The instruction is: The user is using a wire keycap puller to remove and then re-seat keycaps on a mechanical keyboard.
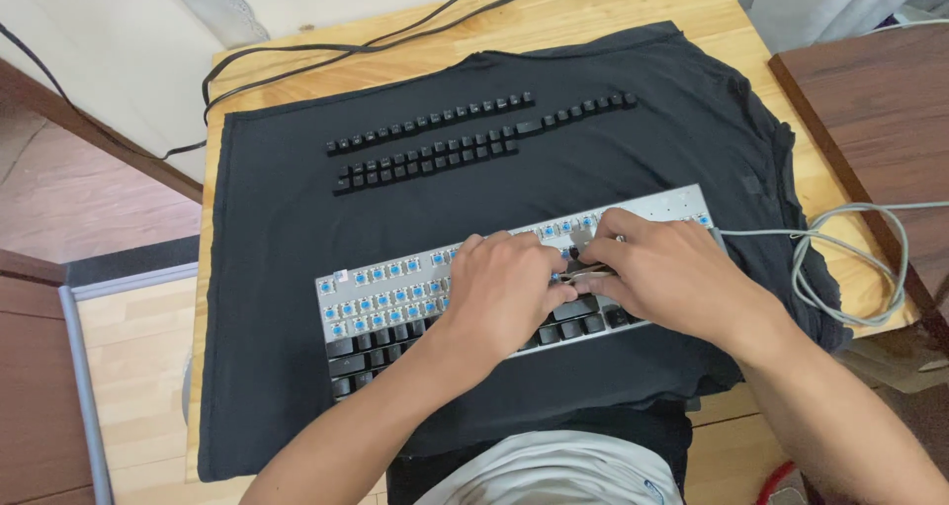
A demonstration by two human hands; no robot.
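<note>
- The wooden table (pixel 761 45) carries a black cloth (pixel 277 268) spread flat over most of its top; the cloth's left edge runs near-to-far down the table's left side.
- On the far-left part of the cloth lie rows of loose black keycaps (pixel 435 144), set out in lines that climb slightly toward the far right; a short extra row continues to the right of them.
- The keyboard (pixel 386 293) lies on the cloth, nearer than the keycaps. Its long axis runs left to right, tilted so that the right end sits farther away than the left end. Its far rows are stripped down to bare blue switches on a silver plate; its near rows keep their black caps.
- The left hand (pixel 499 293) rests palm-down on the middle of the keyboard, fingers curled and pressed on the board. Whether anything is pinched beneath them cannot be told.
- Just right of it, touching fingertip to fingertip, the right hand (pixel 667 273) also lies palm-down on the keyboard's right half. Its fingers close around a thin metal tool (pixel 590 266) held low against the keys between the two hands.
- A grey cable (pixel 850 258) leaves the keyboard's far-right corner and loops in coils on the table's right edge.
- Two black cords (pixel 336 50) run across the far-left of the table, beyond the cloth.
</note>
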